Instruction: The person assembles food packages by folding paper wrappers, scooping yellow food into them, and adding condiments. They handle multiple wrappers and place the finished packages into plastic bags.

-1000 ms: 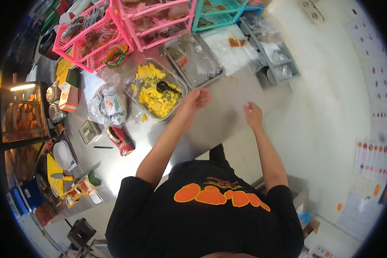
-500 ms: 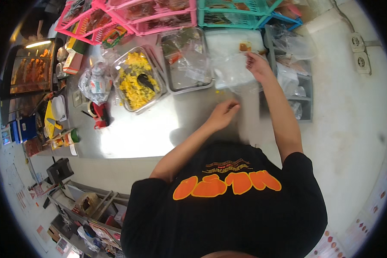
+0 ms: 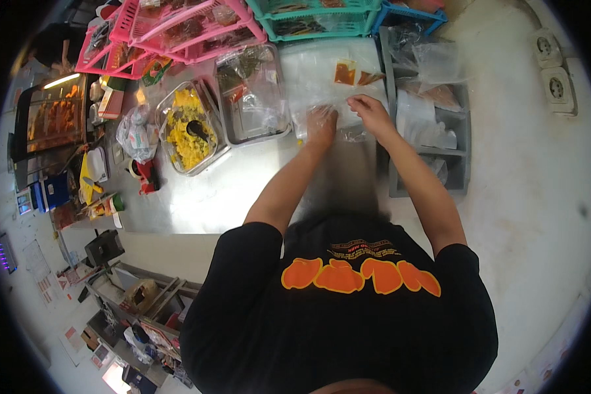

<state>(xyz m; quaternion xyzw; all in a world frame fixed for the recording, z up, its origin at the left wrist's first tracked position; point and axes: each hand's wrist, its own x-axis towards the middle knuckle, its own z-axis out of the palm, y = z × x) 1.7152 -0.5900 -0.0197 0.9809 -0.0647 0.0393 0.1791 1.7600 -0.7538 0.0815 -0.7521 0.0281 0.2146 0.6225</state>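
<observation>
Clear plastic bag (image 3: pixel 335 125) on steel counter (image 3: pixel 243 190), pinched between both hands; left hand (image 3: pixel 321 123) fingers curled down onto bag's near edge, slightly blurred; right hand (image 3: pixel 369 111) fingers closed on its right side; stack of clear bags (image 3: pixel 322 72) just beyond fingertips; steel tray (image 3: pixel 253 98) left of left fingers; further left, tray of yellow food (image 3: pixel 187 128) with black scoop (image 3: pixel 196 129); grey shelf unit (image 3: pixel 433 111) right of right fingers.
</observation>
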